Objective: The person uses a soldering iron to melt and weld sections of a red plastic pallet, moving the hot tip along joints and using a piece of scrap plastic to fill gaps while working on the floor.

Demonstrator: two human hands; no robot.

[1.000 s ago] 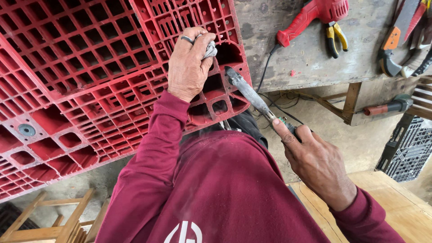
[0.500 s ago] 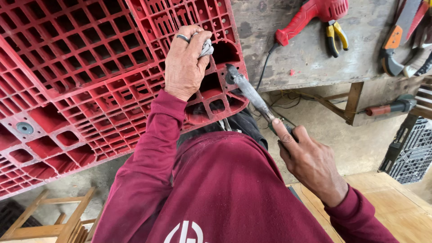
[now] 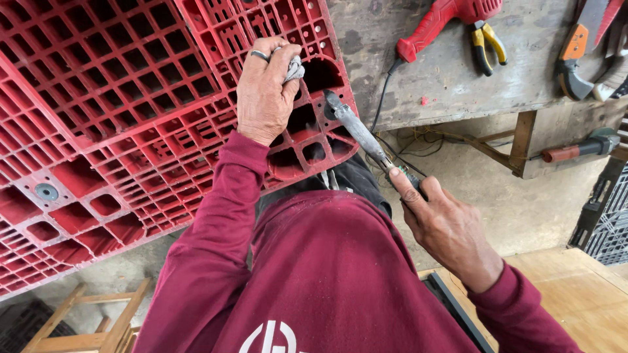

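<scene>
Gripping a crumpled grey rag [image 3: 294, 67], the left hand [image 3: 265, 91] presses against the underside of a big red plastic pallet [image 3: 118, 117] that leans tilted over the person's lap; its fingers [image 3: 280, 57] are clenched around the cloth, and a ring sits on one of them. The rag lies right at the pallet's lower right corner, beside a rounded hollow in the moulded grid. The right hand [image 3: 451, 232] is closed on the green-and-black handle of a long grey metal tool [image 3: 356, 127], index finger stretched along the shaft. The tool slants up from that hand, and its tip touches the pallet's corner just right of the rag, at the edge of the same hollow. Both sleeves and the chest below the pallet are maroon cloth.

To the right of the pallet stands a worn grey wooden table [image 3: 418, 72] with a black cord hanging off its front edge. On it, well away from the pallet, lie a red power tool [image 3: 445, 16], yellow-handled pliers [image 3: 487, 42] just beside it, and an orange-and-black handled tool [image 3: 572, 55] further right. Beneath the table, on a wooden brace, rests a tool with a dark red handle [image 3: 575, 147]. Below the pallet's lower left edge a light wooden frame [image 3: 85, 320] shows on the floor
</scene>
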